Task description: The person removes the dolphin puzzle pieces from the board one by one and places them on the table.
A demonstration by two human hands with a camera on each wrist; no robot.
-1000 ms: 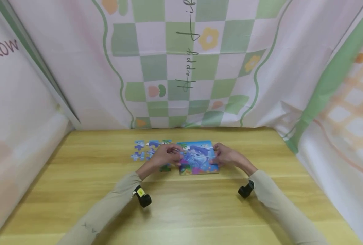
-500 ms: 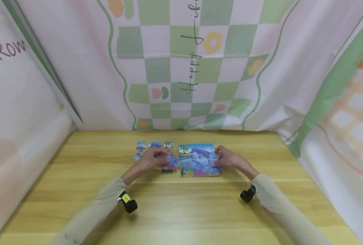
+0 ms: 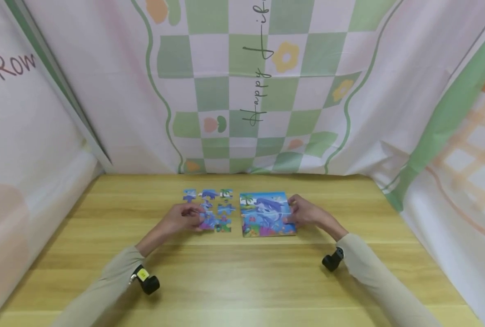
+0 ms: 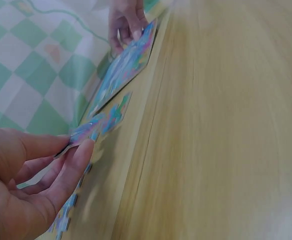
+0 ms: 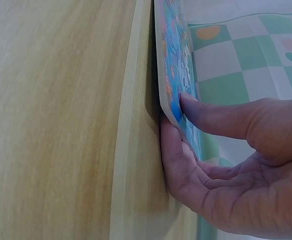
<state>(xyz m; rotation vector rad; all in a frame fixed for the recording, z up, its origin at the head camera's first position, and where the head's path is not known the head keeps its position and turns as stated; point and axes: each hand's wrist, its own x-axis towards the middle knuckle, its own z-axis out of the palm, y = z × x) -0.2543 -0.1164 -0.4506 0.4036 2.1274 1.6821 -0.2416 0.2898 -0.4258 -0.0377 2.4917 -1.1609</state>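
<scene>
My left hand pinches a jigsaw piece between thumb and fingers, just above the table, at the lower left of the loose jigsaw pieces. These pieces, in blue with dolphin and palm parts, lie spaced apart in rough rows. To their right is a square dolphin puzzle board. On its right edge my right hand keeps a grip, thumb on the picture side and fingers tucked underneath, as the right wrist view shows. Some of the pieces are hidden behind my left hand.
The pieces and board lie near the back of a wooden table. Behind it hangs a green and white checked cloth; more cloth walls stand left and right. Each sleeve carries a small black wrist camera.
From beside the board's left edge, my left hand has moved left, with a jigsaw piece in its fingers. My right hand stays on the board. The head view has shifted slightly.
</scene>
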